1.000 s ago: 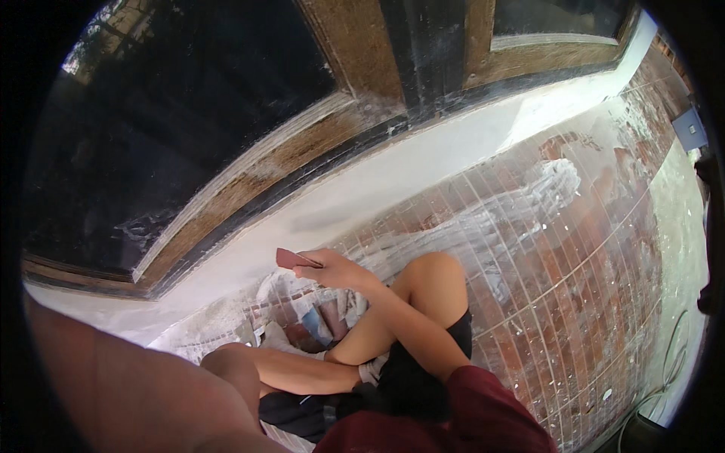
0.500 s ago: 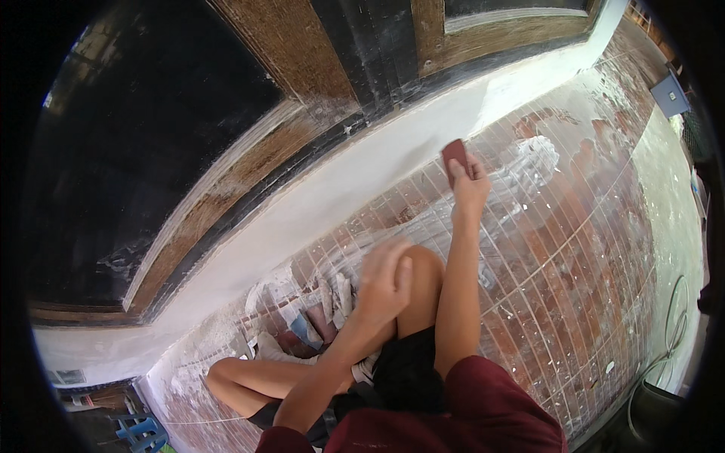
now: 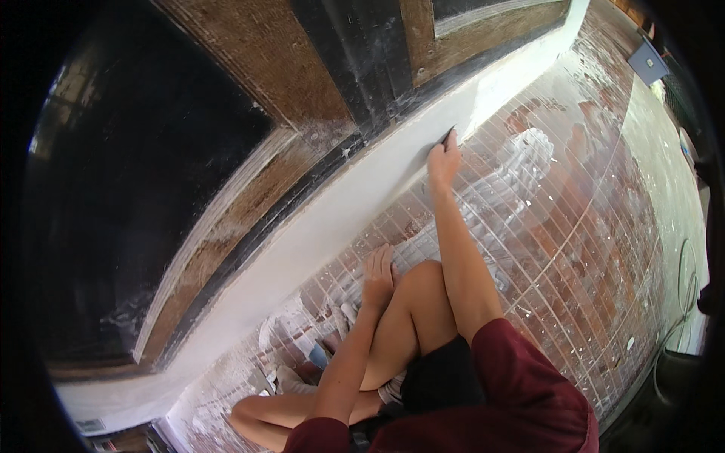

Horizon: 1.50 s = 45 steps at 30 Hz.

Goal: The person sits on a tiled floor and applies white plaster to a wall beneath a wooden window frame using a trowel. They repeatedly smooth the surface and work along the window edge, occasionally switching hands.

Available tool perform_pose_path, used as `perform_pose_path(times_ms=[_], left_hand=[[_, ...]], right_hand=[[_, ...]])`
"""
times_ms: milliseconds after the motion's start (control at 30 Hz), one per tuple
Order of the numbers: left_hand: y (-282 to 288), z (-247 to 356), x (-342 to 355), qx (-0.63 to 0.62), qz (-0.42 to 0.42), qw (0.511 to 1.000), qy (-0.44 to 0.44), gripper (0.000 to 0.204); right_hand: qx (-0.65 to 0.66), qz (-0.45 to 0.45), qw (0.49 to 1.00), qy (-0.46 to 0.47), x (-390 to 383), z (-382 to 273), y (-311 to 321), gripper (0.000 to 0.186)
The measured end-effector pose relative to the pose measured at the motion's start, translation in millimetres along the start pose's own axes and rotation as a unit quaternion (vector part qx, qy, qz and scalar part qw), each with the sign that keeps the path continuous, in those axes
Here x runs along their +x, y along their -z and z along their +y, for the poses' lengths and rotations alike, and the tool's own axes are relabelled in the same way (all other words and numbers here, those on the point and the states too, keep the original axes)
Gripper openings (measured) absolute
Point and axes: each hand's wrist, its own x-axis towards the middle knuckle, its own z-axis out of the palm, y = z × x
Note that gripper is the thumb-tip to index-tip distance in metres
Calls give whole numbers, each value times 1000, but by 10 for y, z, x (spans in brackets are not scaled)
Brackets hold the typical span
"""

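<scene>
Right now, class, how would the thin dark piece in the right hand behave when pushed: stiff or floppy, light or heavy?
The thin dark piece is probably fairly stiff, since its edge looks straight. It is likely light, as the right hand alone holds it. Being slim, it might flex if pushed hard.

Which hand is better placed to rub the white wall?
Probably the right hand: it holds the thin dark pad up at the white wall. The left hand is by the knee, with nothing visible in it.
</scene>
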Motion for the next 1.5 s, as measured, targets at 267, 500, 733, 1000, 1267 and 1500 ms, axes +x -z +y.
perform_pose_path(times_ms=[267,500,733,1000,1267,1500], left_hand=[[-25,-3,26,33,-12,999,-9,47],[-13,31,52,52,-6,999,-6,46],[-16,41,65,39,7,999,-2,48],[5,42,56,41,-11,999,14,47],[4,38,57,39,-4,999,7,46],[26,55,64,40,-12,999,12,47]], right_hand=[[61,-71,995,-40,335,133,59,57],[-20,-18,1000,6,269,48,109,59],[-100,-75,992,12,286,219,148,65],[-75,-68,995,-3,289,61,101,68],[-13,-59,998,36,225,132,113,69],[-39,-73,996,13,252,240,82,70]])
